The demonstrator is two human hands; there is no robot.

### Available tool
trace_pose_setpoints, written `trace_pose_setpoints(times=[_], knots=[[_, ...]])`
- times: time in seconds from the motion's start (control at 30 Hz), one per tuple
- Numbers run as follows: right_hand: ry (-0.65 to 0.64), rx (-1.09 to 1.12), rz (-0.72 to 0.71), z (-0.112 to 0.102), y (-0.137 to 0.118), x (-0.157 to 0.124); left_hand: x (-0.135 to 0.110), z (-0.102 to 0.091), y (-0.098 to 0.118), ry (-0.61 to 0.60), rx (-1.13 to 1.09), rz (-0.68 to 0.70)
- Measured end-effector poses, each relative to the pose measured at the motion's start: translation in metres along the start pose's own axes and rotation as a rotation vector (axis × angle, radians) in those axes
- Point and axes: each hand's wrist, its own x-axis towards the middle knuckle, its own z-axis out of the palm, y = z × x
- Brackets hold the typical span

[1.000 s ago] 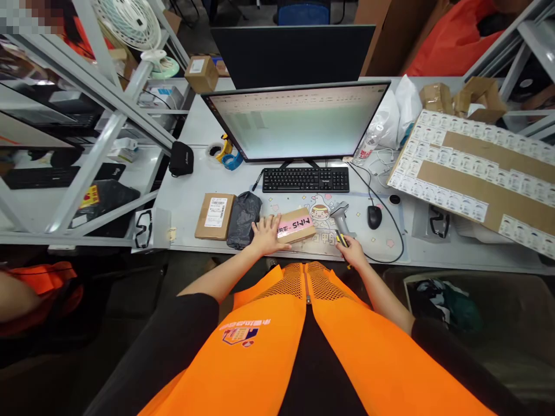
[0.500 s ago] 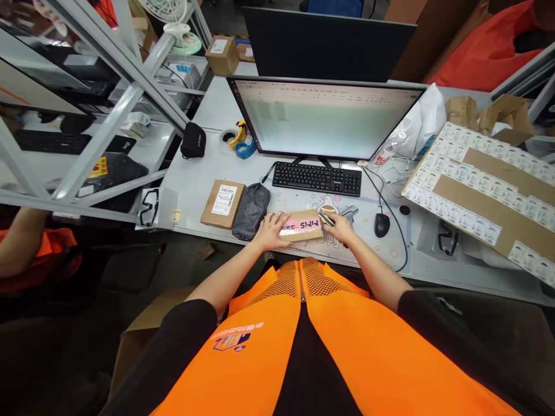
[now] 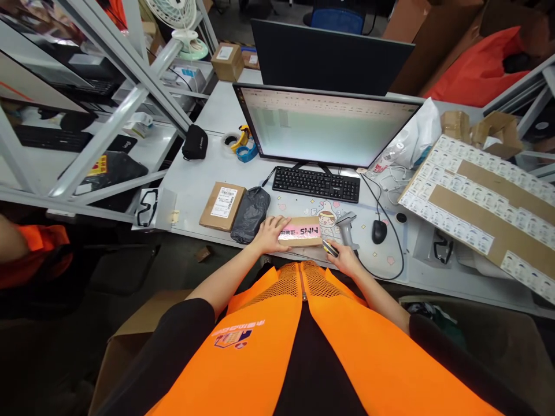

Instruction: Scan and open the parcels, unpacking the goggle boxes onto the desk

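A small cardboard box with pink tape (image 3: 306,231) lies on the desk mat at the near edge of the grey desk (image 3: 195,179). My left hand (image 3: 269,236) rests on the box's left end, fingers spread flat over its top. My right hand (image 3: 346,258) is just right of the box's near corner, closed round a small yellow and black tool (image 3: 330,248) whose tip points at the box. A grey barcode scanner (image 3: 347,224) lies just beyond my right hand.
Left of the box lie a black poly bag (image 3: 250,212) and a labelled brown parcel (image 3: 222,205). Behind are a keyboard (image 3: 316,184), monitor (image 3: 325,124) and mouse (image 3: 378,231). A label-covered cardboard sheet (image 3: 481,196) fills the right. Metal shelving (image 3: 108,133) and another person's arm (image 3: 13,245) are left.
My right hand brought the tool to the box's right end, then drew back toward the desk edge. My left hand stayed on the box. The camera shifted slightly.
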Motion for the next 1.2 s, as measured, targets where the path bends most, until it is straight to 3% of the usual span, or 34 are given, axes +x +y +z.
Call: trace_pose_setpoints(times=[0.17, 0.23, 0.3, 0.37, 0.5, 0.63, 0.73, 0.87, 1.07, 1.2], knots=[[0.017, -0.218, 0.035, -0.047, 0.001, 0.01, -0.009, 0.007, -0.014, 0.094, -0.119, 0.063], [0.012, -0.351, 0.016, -0.064, -0.016, 0.021, -0.02, 0.013, -0.025, 0.152, -0.202, 0.048], [-0.037, -0.474, -0.069, -0.065, -0.049, 0.035, -0.031, 0.02, -0.037, 0.175, -0.286, 0.037], [-0.131, -0.589, -0.188, -0.049, -0.094, 0.048, -0.039, 0.024, -0.047, 0.174, -0.354, 0.037], [-0.337, -0.821, -0.359, 0.01, -0.183, 0.07, -0.037, 0.028, -0.058, 0.173, -0.436, 0.052], [-0.394, -0.968, -0.41, 0.056, -0.223, 0.079, -0.031, 0.031, -0.06, 0.208, -0.479, 0.106], [-0.376, -1.015, -0.382, 0.069, -0.226, 0.077, -0.032, 0.032, -0.061, 0.241, -0.499, 0.141], [-0.355, -1.075, -0.284, 0.06, -0.214, 0.07, -0.034, 0.029, -0.061, 0.235, -0.498, 0.159], [-0.273, -1.122, -0.112, 0.0, -0.15, 0.046, -0.036, 0.021, -0.059, 0.19, -0.449, 0.152], [-0.137, -1.085, 0.125, -0.045, -0.094, 0.026, -0.04, 0.01, -0.057, 0.143, -0.363, 0.128]])
